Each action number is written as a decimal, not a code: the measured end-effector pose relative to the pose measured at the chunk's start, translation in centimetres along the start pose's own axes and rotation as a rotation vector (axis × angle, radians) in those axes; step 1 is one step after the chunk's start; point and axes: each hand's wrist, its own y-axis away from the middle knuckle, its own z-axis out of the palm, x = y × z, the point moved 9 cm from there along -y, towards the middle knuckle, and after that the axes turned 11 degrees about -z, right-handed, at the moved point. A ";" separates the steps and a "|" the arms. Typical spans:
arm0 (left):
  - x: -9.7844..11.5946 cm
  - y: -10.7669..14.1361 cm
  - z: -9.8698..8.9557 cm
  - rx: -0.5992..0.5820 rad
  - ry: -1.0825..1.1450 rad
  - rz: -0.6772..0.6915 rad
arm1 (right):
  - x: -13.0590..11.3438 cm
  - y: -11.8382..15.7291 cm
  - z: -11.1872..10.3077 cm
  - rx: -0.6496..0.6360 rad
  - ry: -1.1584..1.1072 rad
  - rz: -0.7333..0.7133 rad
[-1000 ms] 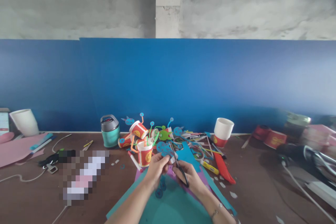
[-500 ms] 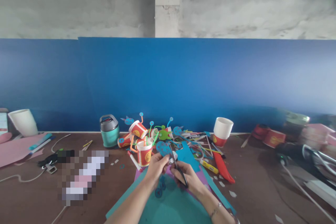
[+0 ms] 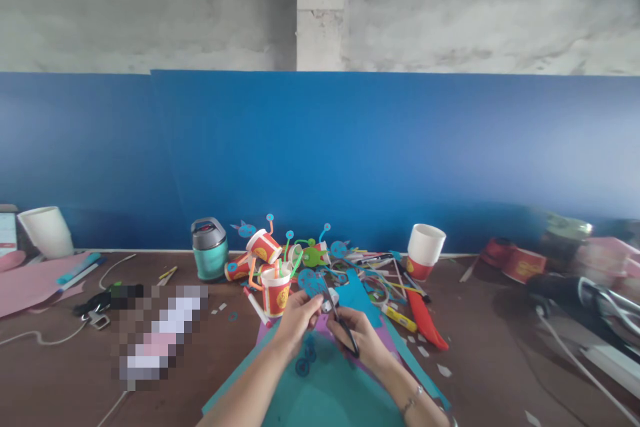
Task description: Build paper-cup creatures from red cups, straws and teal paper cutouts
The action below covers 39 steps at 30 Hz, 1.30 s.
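Note:
Black-handled scissors (image 3: 346,333) are in my right hand (image 3: 361,340), their blades pointing up and to the left beside a small white piece (image 3: 330,300). My left hand (image 3: 299,317) is closed, its thumb and fingers pinched at the lower edge of a blue paper cutout (image 3: 310,281) with red marks. The fingertips of both hands are close together, over a teal paper sheet (image 3: 320,393). Small round blue cutouts (image 3: 303,366) lie on that sheet just below my hands.
Red-and-white paper cups (image 3: 275,293) with straws stand behind my left hand. A teal jar (image 3: 210,257) is farther left. Behind my right hand lie straws, a yellow glue tube (image 3: 401,319) and a red pouch (image 3: 425,320); stacked cups (image 3: 425,250) stand beyond.
The small white piece between the hands shows a little more clearly beside the blades. Otherwise both hands keep nearly the same pose, and the view has shifted very slightly.

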 end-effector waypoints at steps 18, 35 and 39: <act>0.4 0.5 0.4 -0.091 -0.017 -0.057 | 0.3 0.2 -0.1 -0.043 -0.019 0.026; 0.1 0.7 0.8 -0.178 -0.053 -0.103 | -0.4 0.5 -0.5 -0.069 0.000 0.059; 0.0 0.7 0.8 -0.177 -0.061 -0.118 | -0.5 0.4 -0.5 -0.065 -0.023 0.052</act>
